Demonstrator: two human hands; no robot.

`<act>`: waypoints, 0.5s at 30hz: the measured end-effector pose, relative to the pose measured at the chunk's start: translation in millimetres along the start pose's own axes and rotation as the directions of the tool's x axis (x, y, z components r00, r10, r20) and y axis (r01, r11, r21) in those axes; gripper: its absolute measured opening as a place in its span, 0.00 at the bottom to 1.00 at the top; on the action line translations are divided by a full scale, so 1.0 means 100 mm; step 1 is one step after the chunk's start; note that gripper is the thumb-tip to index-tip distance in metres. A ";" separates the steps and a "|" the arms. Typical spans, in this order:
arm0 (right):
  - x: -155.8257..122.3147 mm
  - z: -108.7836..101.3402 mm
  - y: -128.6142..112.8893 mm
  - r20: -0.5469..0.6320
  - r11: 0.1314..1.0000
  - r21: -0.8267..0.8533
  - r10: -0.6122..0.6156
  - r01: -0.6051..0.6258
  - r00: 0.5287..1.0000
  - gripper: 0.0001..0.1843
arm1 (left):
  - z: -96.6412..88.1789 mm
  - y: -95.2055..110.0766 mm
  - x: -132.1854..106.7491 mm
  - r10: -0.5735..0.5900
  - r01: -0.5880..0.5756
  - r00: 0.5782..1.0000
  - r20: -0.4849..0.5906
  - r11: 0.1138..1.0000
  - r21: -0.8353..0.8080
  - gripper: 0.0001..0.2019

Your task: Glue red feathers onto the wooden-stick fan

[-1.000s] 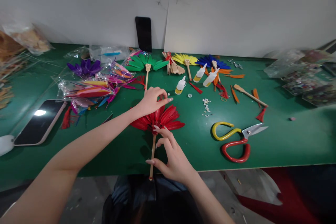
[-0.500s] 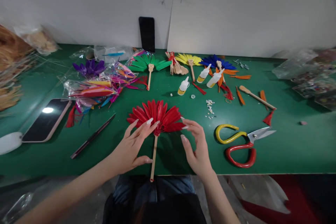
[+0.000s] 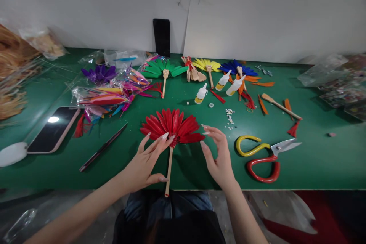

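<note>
A red feather fan (image 3: 170, 122) with a slim wooden handle lies in front of me, its handle end reaching past the table's front edge. My left hand (image 3: 147, 166) has its fingers stretched over the lower left feathers and their base, with the thumb beside the handle. At the right end of the feathers, my right hand (image 3: 219, 156) is curved with thumb and fingers apart, holding nothing; whether a fingertip touches the last feather I cannot tell. Scissors (image 3: 264, 156) with one yellow and one red handle lie to the right of that hand.
Green, yellow and blue feather fans (image 3: 166, 70) lie further back, near several small glue bottles (image 3: 201, 94). Small white beads (image 3: 229, 117) lie right of centre. A dark pen (image 3: 103, 148), a phone (image 3: 54, 129) and bagged colourful feathers (image 3: 104, 99) are on the left.
My right hand has moved slightly to the right, away from the feather tips. My left hand stays on the red fan, and the view has shifted a little.
</note>
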State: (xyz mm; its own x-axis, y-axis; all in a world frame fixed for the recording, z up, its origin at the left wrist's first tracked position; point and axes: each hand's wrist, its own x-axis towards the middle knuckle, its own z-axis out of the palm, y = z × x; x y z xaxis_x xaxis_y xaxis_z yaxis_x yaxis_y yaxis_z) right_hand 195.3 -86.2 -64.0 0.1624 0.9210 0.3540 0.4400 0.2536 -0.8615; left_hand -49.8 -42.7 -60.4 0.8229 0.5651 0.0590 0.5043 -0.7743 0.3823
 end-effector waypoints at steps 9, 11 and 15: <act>0.01 0.03 0.00 0.031 1.000 -0.020 -0.022 0.023 0.999 0.14 | 0.02 -0.03 0.01 0.031 -0.030 1.000 -0.002 0.999 0.029 0.45; 0.01 0.03 0.01 0.031 0.999 -0.022 -0.025 0.025 0.999 0.15 | 0.02 -0.04 0.02 0.033 -0.032 0.999 -0.013 0.999 0.038 0.45; 0.01 0.04 0.00 0.033 0.999 -0.043 -0.025 0.026 0.999 0.14 | 0.01 -0.03 0.07 0.037 -0.037 0.999 0.012 0.997 0.067 0.46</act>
State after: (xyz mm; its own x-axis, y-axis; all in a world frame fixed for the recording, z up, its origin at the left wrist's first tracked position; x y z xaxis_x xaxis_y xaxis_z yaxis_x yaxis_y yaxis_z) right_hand 192.2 -84.0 -65.4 0.1225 0.9236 0.3633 0.4815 0.2648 -0.8355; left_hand -45.9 -36.6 -62.2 0.8438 0.5330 0.0620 0.4896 -0.8120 0.3176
